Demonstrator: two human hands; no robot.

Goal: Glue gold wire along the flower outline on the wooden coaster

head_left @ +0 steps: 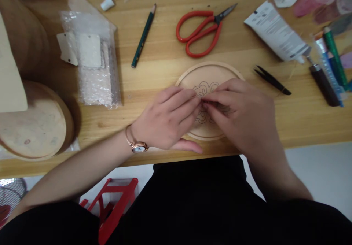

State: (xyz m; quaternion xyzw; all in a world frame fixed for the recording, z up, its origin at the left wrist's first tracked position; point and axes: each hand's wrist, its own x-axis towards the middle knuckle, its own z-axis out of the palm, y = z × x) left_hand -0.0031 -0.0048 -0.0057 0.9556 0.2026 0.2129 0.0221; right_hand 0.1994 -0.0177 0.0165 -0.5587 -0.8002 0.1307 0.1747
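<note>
A round wooden plate [192, 75] with a raised rim lies at the table's front edge, a curly flower pattern [205, 87] drawn in dark lines on it. Over its middle, my left hand [170, 115] and my right hand [244, 113] meet at the fingertips. The right thumb and index finger are pinched together; whatever they hold is too small or hidden to make out. My left fingers stretch flat toward the same spot, with the thumb apart below. A watch [139, 148] is on my left wrist. Both hands cover much of the drawing.
Behind the plate lie red-handled scissors [203, 32] and a dark green pencil [143, 36]. To the right are black tweezers [271, 80], a white tube [277, 30] and a dark-handled tool [324, 85]. Bubble-wrapped pieces [96, 69] and stacked wooden discs [35, 120] occupy the left.
</note>
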